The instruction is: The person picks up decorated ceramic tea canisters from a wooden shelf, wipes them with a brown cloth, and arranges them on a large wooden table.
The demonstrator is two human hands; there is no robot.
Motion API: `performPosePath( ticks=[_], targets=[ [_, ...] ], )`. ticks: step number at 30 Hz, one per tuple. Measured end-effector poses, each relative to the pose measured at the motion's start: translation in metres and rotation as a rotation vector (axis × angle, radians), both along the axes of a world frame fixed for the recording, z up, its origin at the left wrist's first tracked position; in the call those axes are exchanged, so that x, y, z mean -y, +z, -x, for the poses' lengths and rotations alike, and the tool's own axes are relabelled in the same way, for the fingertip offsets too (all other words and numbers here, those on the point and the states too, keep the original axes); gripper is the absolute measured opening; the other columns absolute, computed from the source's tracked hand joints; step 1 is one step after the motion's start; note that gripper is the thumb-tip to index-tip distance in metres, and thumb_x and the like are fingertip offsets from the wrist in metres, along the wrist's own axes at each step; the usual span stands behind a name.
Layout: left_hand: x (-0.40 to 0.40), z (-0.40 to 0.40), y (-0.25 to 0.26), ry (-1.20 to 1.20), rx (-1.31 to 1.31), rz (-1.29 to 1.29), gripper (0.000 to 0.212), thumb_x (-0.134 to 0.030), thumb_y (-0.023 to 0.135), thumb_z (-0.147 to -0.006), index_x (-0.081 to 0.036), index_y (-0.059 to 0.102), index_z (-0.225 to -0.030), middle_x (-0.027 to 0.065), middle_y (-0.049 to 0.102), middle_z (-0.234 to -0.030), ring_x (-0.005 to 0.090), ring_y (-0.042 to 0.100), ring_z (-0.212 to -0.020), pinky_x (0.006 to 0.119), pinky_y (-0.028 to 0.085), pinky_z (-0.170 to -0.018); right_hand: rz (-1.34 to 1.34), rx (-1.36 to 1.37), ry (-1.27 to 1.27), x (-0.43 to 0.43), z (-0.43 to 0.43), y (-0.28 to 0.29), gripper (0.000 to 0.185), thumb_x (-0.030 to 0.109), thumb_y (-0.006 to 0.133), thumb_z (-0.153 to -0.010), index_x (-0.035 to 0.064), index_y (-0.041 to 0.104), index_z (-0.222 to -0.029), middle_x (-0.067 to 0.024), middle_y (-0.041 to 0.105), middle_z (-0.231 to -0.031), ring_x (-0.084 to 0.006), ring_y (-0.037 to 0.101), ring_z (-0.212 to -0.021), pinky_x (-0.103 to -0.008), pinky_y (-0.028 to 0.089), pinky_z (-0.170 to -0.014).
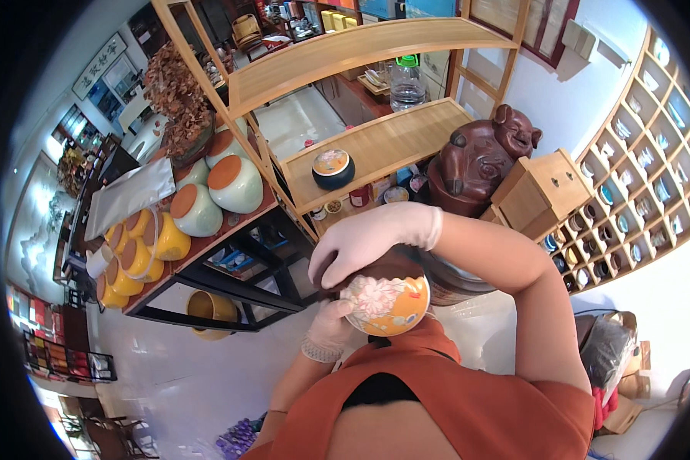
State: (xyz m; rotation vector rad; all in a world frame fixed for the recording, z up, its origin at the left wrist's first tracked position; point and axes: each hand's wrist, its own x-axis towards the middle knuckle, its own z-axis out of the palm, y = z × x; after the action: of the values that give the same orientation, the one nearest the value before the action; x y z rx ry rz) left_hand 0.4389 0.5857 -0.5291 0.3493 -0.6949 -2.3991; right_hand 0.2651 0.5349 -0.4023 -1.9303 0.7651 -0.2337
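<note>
A round orange ceramic piece point(388, 307) with a pink flower design is tilted towards me, close to my chest. My left hand point(330, 322), in a white glove, grips it by its left rim. Over its far side arches my white-gloved right hand point(374, 236), fingers bent downwards. A brown, cloth-like patch point(394, 267) with a wavy edge covers the top of the piece under that hand; whether the fingers hold it cannot be made out. On the wooden shelf ahead stands a dark blue jar point(333, 177) with a similar orange flowered lid.
A wooden shelf rack point(374, 146) stands before me. Pale green jars point(236, 187) and yellow jars point(167, 241) crowd the table at left. To the right are a carved wooden pig point(486, 155), a wooden box point(543, 192) and a gridded display wall point(638, 172).
</note>
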Motion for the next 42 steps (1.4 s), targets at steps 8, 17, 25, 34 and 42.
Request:
performPosePath(
  ticks=[8, 17, 25, 34, 42],
  targets=[
    [0.016, 0.004, 0.021, 0.232, -0.102, 0.167, 0.083, -0.041, 0.068, -0.065, -0.003, 0.04, -0.133, 0.0145, 0.053, -0.126, 0.0268, 0.054, -0.113, 0.041, 0.044, -0.099, 0.439, 0.607, -0.924, -0.079, 0.008, -0.032, 0.043, 0.012, 0.05, -0.085, 0.0005, 0.052, -0.125, -0.0144, 0.049, -0.127, -0.025, 0.045, -0.12, -0.036, 0.032, -0.103],
    [0.023, 0.016, 0.034, 0.485, 0.064, 0.278, 0.095, -0.016, 0.082, -0.057, -0.001, 0.033, -0.137, 0.0106, 0.046, -0.134, 0.0239, 0.046, -0.123, 0.039, 0.039, -0.103, 0.113, 1.347, -1.228, -0.075, -0.054, -0.102, 0.102, 0.005, 0.074, -0.065, 0.0045, 0.011, -0.146, -0.0125, 0.033, -0.142, -0.0213, 0.035, -0.13, -0.0354, 0.031, -0.107],
    [0.04, -0.005, 0.057, 0.208, 0.277, 0.506, 0.068, -0.024, 0.072, -0.074, 0.001, 0.042, -0.13, 0.013, 0.053, -0.126, 0.0226, 0.053, -0.115, 0.038, 0.042, -0.1, 0.066, 0.92, -0.673, -0.062, 0.024, -0.047, 0.085, 0.021, 0.081, -0.067, 0.0026, 0.038, -0.137, -0.0167, 0.043, -0.132, -0.0241, 0.043, -0.123, -0.0352, 0.033, -0.105],
    [0.017, 0.024, 0.064, 0.281, 0.023, -0.134, 0.062, -0.047, 0.055, -0.082, -0.009, 0.046, -0.131, 0.0089, 0.054, -0.127, 0.0256, 0.053, -0.115, 0.046, 0.041, -0.1, 0.987, 0.237, -1.037, -0.062, 0.0, -0.018, 0.041, 0.021, 0.065, -0.077, 0.0075, 0.061, -0.116, -0.0202, 0.057, -0.108, -0.0381, 0.05, -0.104, -0.0444, 0.038, -0.093],
    [0.04, 0.013, 0.043, 0.125, -0.321, -0.166, 0.058, -0.056, 0.044, -0.088, -0.011, 0.055, -0.122, 0.0095, 0.06, -0.118, 0.0279, 0.058, -0.106, 0.039, 0.048, -0.092, 1.151, 0.101, -0.804, -0.095, -0.051, -0.091, 0.055, 0.029, 0.067, -0.07, 0.0137, 0.058, -0.122, -0.0121, 0.056, -0.116, -0.0292, 0.055, -0.108, -0.0572, 0.034, -0.093]
  ],
)
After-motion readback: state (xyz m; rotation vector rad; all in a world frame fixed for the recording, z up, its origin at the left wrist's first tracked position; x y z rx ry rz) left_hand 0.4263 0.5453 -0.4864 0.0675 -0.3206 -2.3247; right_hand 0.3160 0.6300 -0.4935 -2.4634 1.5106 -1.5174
